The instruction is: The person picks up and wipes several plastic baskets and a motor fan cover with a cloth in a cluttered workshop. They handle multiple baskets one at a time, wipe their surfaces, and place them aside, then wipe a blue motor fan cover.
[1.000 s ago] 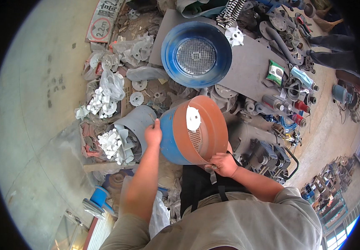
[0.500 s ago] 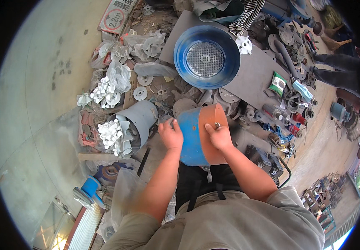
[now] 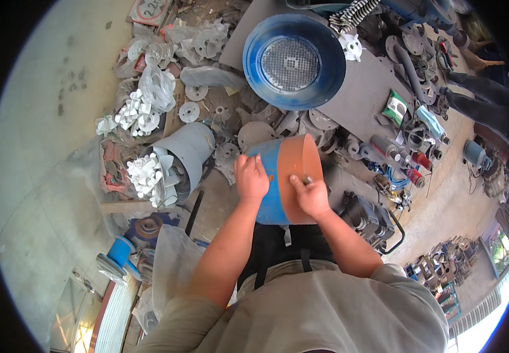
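Observation:
A short, wide metal cylinder [image 3: 271, 203], blue on one part and orange on the other, lies on its side in front of my body. My left hand [image 3: 251, 177] is closed against its blue end, the thumb pointing up. At the orange end, my right hand [image 3: 312, 198] grips the cylinder, its thumb on the orange surface. A small shiny metal piece [image 3: 308, 180] shows beside that thumb, too small to name. The undersides of both hands are hidden.
Ahead, a blue round housing with a mesh grille [image 3: 338, 76] stands on a grey sheet [image 3: 348, 97]. To the left lies a grey cylinder [image 3: 187, 144] beside white fan impellers [image 3: 142, 176]. Spray cans [image 3: 384, 147] and motor parts [image 3: 360, 215] crowd the right. Discs and plastic bags litter the floor.
My left hand has shifted onto the cylinder's blue side and its fingers have closed in. The right hand keeps its place on the orange end. The whole view has shifted slightly.

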